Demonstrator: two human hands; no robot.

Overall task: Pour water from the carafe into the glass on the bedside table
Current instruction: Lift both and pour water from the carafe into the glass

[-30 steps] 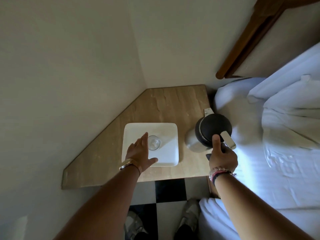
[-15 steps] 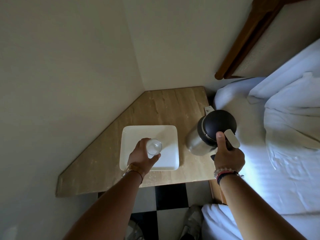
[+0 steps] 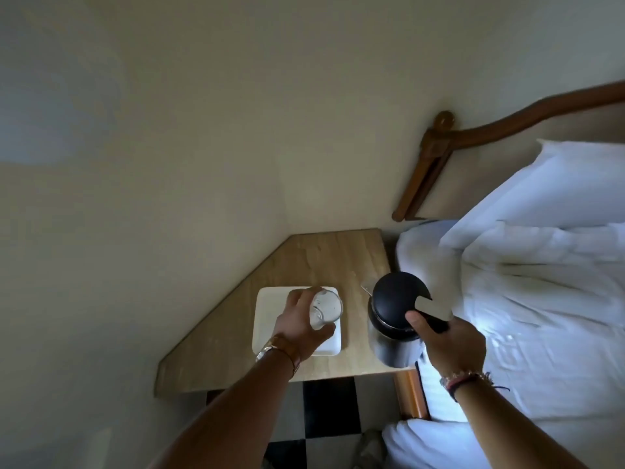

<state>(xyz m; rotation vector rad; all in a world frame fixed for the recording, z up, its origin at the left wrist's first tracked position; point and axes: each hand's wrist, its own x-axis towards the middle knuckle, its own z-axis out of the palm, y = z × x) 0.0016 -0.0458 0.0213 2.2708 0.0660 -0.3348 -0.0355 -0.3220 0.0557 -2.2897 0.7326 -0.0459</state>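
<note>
A clear glass [image 3: 325, 308] is held over the white square plate [image 3: 270, 304] on the beige stone bedside table [image 3: 324, 258]. My left hand [image 3: 299, 324] grips it from the left side, with the glass tilted and its mouth towards the right. The carafe [image 3: 397, 309], steel-bodied with a black domed lid, is at the table's right edge. My right hand [image 3: 449, 343] is closed around its handle, thumb resting at the base of the lid. Its spout points away, to the upper left.
A bed with white sheets and pillows [image 3: 524, 265] lies right against the table's right side. A wooden headboard [image 3: 436, 157] rises behind it. Cream walls close in the table at the left and back. Black and white floor tiles [image 3: 324, 404] show below.
My left hand has closed on the glass, lifted it off the plate and tipped it. My right hand has tightened on the carafe handle and raised the carafe slightly. The camera has tilted up.
</note>
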